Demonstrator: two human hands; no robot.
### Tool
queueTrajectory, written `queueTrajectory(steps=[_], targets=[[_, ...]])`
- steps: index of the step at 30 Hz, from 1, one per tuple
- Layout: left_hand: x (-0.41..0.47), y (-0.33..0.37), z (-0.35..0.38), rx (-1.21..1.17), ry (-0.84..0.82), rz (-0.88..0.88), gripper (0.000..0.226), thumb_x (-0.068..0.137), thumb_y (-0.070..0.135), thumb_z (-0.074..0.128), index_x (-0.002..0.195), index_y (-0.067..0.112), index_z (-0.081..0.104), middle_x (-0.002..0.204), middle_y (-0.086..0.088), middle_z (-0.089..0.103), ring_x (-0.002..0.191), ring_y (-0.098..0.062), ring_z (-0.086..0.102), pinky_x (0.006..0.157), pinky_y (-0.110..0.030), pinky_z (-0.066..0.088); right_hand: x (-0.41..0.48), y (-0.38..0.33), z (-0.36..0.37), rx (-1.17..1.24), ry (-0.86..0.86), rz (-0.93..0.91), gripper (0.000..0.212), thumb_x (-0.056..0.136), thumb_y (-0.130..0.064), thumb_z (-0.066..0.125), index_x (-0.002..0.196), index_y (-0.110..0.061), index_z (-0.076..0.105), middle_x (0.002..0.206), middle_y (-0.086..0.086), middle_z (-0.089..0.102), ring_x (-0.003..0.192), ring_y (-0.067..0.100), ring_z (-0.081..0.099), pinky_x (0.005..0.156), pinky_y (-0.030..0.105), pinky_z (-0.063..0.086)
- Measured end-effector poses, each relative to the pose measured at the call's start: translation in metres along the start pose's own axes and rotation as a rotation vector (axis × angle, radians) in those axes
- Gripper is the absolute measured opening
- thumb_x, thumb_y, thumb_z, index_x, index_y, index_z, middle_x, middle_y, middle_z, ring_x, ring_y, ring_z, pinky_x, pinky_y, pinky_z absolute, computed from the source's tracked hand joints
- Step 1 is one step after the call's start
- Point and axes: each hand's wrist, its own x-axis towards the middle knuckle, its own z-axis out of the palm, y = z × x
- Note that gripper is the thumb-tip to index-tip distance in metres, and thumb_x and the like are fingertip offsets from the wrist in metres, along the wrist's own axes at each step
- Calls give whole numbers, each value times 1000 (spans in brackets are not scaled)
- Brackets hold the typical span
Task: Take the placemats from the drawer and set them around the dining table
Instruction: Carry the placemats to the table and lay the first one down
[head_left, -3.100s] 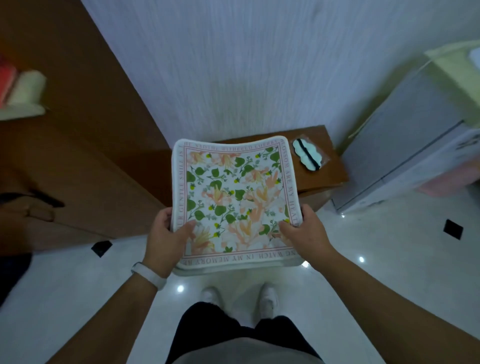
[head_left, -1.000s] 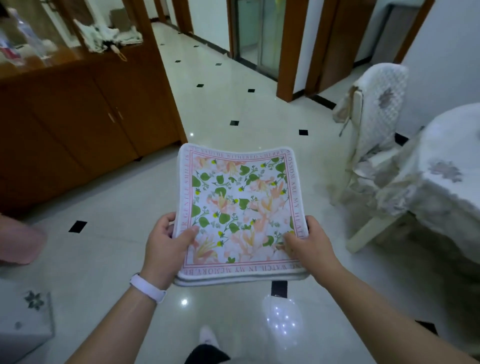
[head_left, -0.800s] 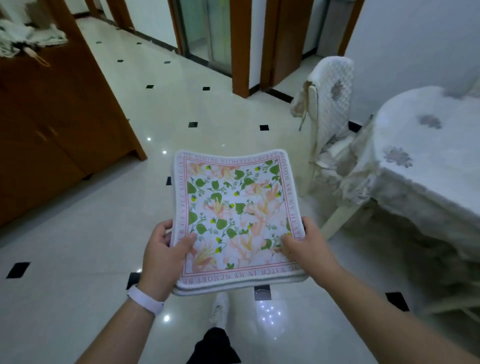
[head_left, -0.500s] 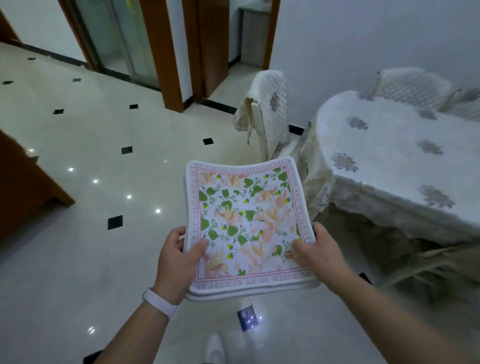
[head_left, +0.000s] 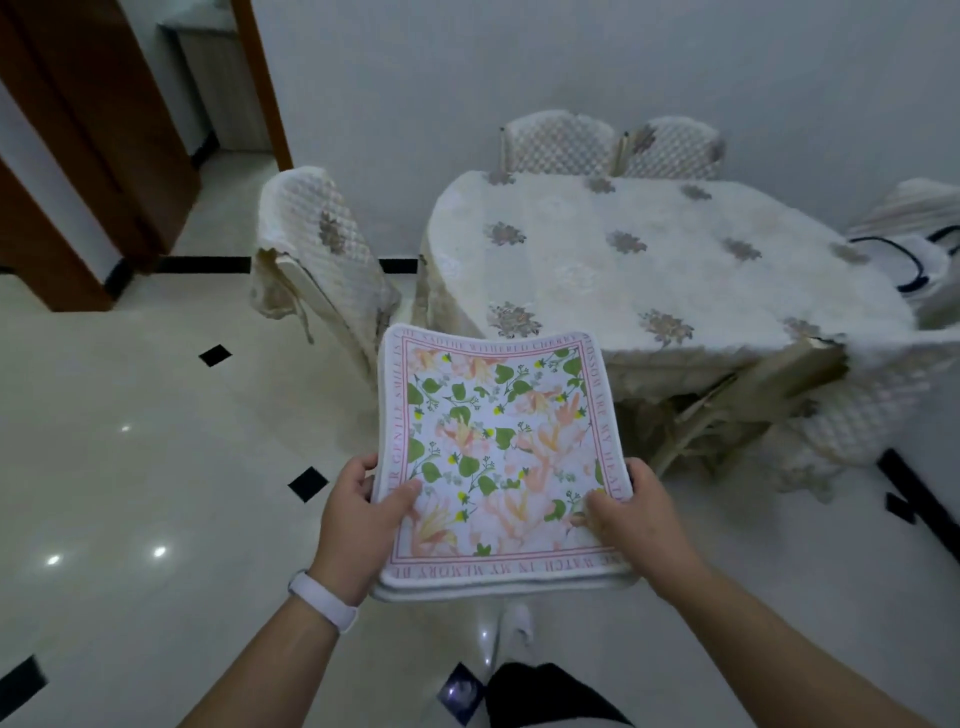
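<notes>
You hold the stack of square white fabric placemats printed with green leaves and pink-orange flowers (head_left: 498, 467) by its two near corners. Your left hand (head_left: 353, 525) is curled round the left edge with the thumb pressed on top, and your right hand (head_left: 634, 525) clamps the right edge the same way, its fingers hidden underneath. The stack is in the air in front of you, and no mat lies on the table yet. The oval dining table under its cream tablecloth with grey flower motifs (head_left: 649, 270) lies ahead and a little to the right of your grip.

Everything beyond your thumbs is unsupported, and the far edge juts forward with its corners curling up. I would judge the likeliest slip to come when one hand lets go to peel off the top mat. The other hand would then pinch a single corner, so the soft layers could sag, fan apart and slide onto the glossy pale floor tiles (head_left: 156, 467).

Two lesser risks:
- The chair in a quilted cream cover (head_left: 322, 249) stands ahead and to the left of your left hand, close to the table, and the stack's leading edge could snag its loose cover as you pass.
- The tablecloth hangs loose — a mat pushed across it, not laid down flat, may ruck it.
</notes>
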Motion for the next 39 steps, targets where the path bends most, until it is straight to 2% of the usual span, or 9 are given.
queueTrajectory(steps=[4,8,14,17,27,30,34,36,39], targets=[[47,-1,20,74,-4,-30,28,83,3,73,103,17,58,94,-9,74,77,-21,73,61,-30,57,50,5,7,32,-7,36,18,81,-13,61,93,-25,57,94,-7,68,82,13,67,74,39,57],[102,8,42,110,46,-22,28,84,0,71,108,8,57,94,-10,72,71,-15,72,55,-21,54,120,-8,20,83,-85,20,16,86,-11,59,97,-23,57,97,-4,68,81,13,68,64,31,55],[189,31,92,151,88,-39,30,84,1,71,110,6,56,95,-12,72,70,-15,72,56,-23,55,229,-30,11,149,-163,46,20,88,-15,61,105,-24,57,100,-5,68,81,16,70,67,37,60],[227,41,125,143,75,-41,30,84,1,71,110,6,56,97,-15,73,74,-19,72,59,-26,56,276,-41,-9,141,-160,18,21,89,-15,61,107,-24,57,99,-6,68,82,15,69,64,33,57],[338,54,179,227,-66,-56,23,89,5,67,108,14,59,100,-9,73,83,-22,73,63,-29,57,362,-42,-20,222,-110,107,13,91,-18,61,102,-22,57,100,-3,68,86,20,69,76,46,60],[368,51,189,270,-150,-65,22,89,6,67,109,13,59,101,-10,72,84,-25,73,68,-37,59,374,-42,-16,235,-65,147,15,91,-16,61,105,-19,56,101,-2,66,87,19,67,75,43,59],[408,49,204,315,-267,-70,21,89,8,67,107,15,59,96,-15,72,79,-29,73,67,-43,60,387,-43,-12,248,12,202,16,92,-13,61,107,-16,57,101,-1,66,85,17,67,63,30,55],[428,50,210,344,-318,-59,20,89,10,68,105,17,60,92,-15,73,78,-31,73,68,-47,60,392,-44,-7,255,62,233,17,90,-13,62,107,-17,59,102,0,68,86,18,68,67,34,57],[452,49,217,331,-374,-62,21,89,8,67,107,15,59,90,-11,73,77,-28,73,65,-42,60,399,-47,-1,250,124,273,17,90,-12,63,106,-18,59,101,-2,68,87,19,68,74,39,59]])
